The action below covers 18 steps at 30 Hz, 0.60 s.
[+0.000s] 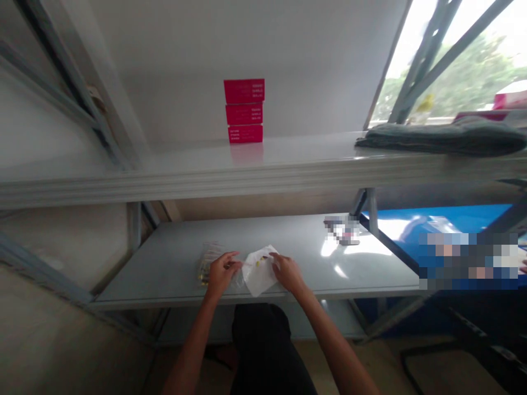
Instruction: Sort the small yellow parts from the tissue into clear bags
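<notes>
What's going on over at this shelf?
A person works at the lower shelf of a grey metal rack. Their right hand pinches the edge of a small white bag. Their left hand lies over a clear packet with small yellowish pieces inside; whether it grips it is unclear. On the upper shelf are three stacked red boxes and a folded grey cloth.

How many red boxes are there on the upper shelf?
3, stacked on the upper shelf: bottom box, middle box, top box. A blurred reddish thing at far right may be another.
</notes>
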Motion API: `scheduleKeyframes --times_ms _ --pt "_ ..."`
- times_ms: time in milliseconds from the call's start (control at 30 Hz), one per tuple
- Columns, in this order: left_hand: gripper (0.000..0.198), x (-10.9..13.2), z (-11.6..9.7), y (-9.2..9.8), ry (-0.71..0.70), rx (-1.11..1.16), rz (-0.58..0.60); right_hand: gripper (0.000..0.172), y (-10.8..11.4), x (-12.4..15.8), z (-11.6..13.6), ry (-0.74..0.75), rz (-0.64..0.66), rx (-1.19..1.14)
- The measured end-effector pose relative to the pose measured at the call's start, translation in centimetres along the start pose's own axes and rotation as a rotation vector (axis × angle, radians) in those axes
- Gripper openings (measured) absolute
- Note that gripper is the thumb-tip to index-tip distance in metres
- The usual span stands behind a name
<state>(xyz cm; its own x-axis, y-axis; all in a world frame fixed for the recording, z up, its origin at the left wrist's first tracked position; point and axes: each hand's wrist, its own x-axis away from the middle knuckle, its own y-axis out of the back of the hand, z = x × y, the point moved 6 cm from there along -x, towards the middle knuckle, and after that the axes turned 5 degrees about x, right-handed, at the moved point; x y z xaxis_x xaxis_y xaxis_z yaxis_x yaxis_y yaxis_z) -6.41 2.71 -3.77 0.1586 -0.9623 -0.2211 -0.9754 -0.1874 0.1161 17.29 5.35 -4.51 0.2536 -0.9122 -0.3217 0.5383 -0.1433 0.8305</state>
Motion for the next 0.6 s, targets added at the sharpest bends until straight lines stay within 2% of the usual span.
scheduleKeyframes --times_ms 100,233,333,433,500,600 --pt "0.044 -0.2 1.9 0.9 0.071 0.071 -0.027 0.041 0.0 1.0 -1.0 -0.012 0.049 0.246" --pt "0.036 -0.7 2.6 -0.2 0.079 0.071 -0.007 0.031 1.0 0.7 -0.9 -0.076 -0.025 0.356" --pt "0.034 -1.1 2.2 -2.0 0.040 0.055 0.071 0.024 0.9 -0.6 -0.9 -0.108 -0.085 0.304" --pt "0.033 -1.2 2.2 -3.6 0.047 0.069 0.119 0.020 -0.2 -1.8 -1.8 -0.142 -0.070 0.237" --pt "0.028 -1.2 2.3 -4.2 0.038 0.079 0.124 0.021 -0.8 -2.0 -2.4 -0.159 -0.066 0.207" --pt "0.024 -0.9 2.3 -4.6 -0.026 0.058 0.120 0.021 -0.6 -1.6 -2.4 -0.132 -0.144 0.081"
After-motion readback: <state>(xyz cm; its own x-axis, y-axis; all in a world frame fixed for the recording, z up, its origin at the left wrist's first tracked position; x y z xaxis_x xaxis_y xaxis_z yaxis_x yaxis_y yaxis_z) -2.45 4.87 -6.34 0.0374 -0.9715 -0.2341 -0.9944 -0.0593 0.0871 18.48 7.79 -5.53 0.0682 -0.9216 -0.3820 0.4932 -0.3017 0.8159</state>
